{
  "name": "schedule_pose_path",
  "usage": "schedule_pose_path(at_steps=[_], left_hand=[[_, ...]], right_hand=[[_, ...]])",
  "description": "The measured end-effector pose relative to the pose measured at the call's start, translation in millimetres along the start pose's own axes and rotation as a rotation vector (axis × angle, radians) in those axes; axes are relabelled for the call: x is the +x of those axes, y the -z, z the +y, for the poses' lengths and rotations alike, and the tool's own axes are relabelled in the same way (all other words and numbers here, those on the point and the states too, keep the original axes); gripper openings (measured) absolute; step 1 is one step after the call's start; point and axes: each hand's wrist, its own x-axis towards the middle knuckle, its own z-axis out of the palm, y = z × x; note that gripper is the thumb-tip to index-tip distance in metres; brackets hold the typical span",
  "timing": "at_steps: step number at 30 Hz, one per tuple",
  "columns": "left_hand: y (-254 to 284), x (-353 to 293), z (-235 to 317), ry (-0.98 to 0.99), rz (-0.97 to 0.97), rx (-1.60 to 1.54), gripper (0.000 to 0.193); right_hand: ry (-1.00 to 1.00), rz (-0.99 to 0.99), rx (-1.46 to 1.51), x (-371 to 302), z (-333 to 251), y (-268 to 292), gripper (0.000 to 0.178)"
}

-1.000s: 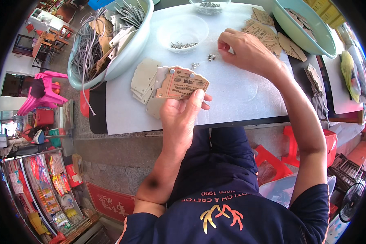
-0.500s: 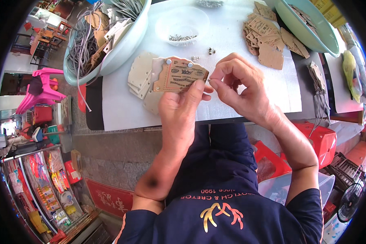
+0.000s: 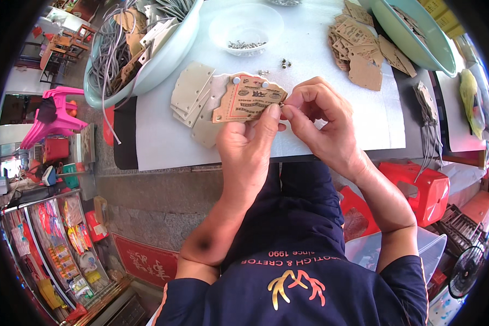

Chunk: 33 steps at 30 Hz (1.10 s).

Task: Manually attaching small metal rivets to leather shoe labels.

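Note:
My left hand (image 3: 250, 138) grips a brown printed tag (image 3: 250, 100) with scalloped edges, thumb on its near right corner. Two round silvery studs show along the tag's far edge, and a pale layer shows behind that edge. At the right corner, my right hand (image 3: 326, 125) is closed in a pinch, its fingertips against the tag. What they hold is too small to make out. Left of the tag lies a fanned stack of pale grey plates (image 3: 192, 92) with small holes. Several loose metal fasteners (image 3: 286, 64) lie beyond my right hand.
A clear plastic bowl (image 3: 277, 33) holding small metal fasteners (image 3: 246, 45) stands farther back. A pale blue basin (image 3: 187, 51) of grey cords and tags is at left, another basin (image 3: 443, 62) at right. Brown tags (image 3: 364, 68) are heaped near it. Corded tags (image 3: 426, 106) hang at the table's right.
My left hand and the tag have shifted slightly right, and the tag has tilted. My right fingertips have come onto its right corner.

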Motion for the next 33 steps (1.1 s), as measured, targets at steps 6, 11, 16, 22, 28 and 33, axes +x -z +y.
schedule_pose_path(at_steps=[6,11,16,22,28,33], left_hand=[[-2,-2,0,-0.035,-0.010,0.015,0.022],[-1,-2,-1,-0.041,-0.036,0.034,0.023],[-3,-2,0,-0.027,-0.008,0.031,0.025],[-2,-4,1,-0.053,-0.042,0.029,0.026],[1,-5,-3,-0.080,-0.063,0.099,0.023],[2,-5,-5,-0.121,-0.086,0.089,0.023]], right_hand=[[0.008,0.006,0.010,-2,0,0,0.009],[-0.032,0.003,0.017,-3,2,0,0.009],[-0.011,0.044,0.075,-2,8,-3,0.010],[-0.082,0.101,0.210,-5,9,-7,0.012],[-0.105,0.044,0.222,0,5,-2,0.016],[0.029,0.044,0.159,-1,6,1,0.014]])
